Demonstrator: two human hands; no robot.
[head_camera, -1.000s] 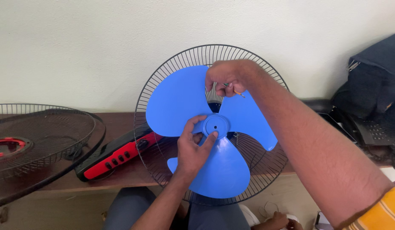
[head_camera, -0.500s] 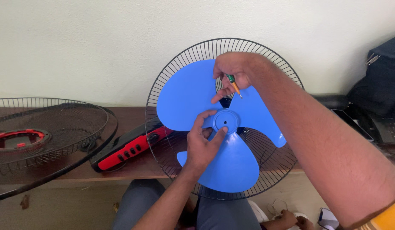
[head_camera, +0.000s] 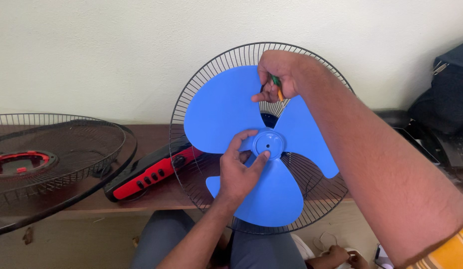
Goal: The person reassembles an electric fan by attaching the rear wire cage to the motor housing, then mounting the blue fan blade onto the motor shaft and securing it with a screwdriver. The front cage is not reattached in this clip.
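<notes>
L hand (head_camera: 240, 174) is pinching the hub (head_camera: 268, 142) of the blue fan blade (head_camera: 226, 112), thumb and fingers closed round it. R hand (head_camera: 278, 74) is gripping a small green-orange screwdriver (head_camera: 277, 87) w/ fingers curled, just above the hub, between two blade lobes. Blade is sitting inside the black rear guard (head_camera: 311, 187), leaning vs. the wall on a brown bench (head_camera: 141, 197). Step looks like seating/aligning the blade on its shaft; next move calls for holding the hub steady while working the tool tip in. Red-black fan base (head_camera: 149, 174) and front grille (head_camera: 52, 159) are lying to the left.
</notes>
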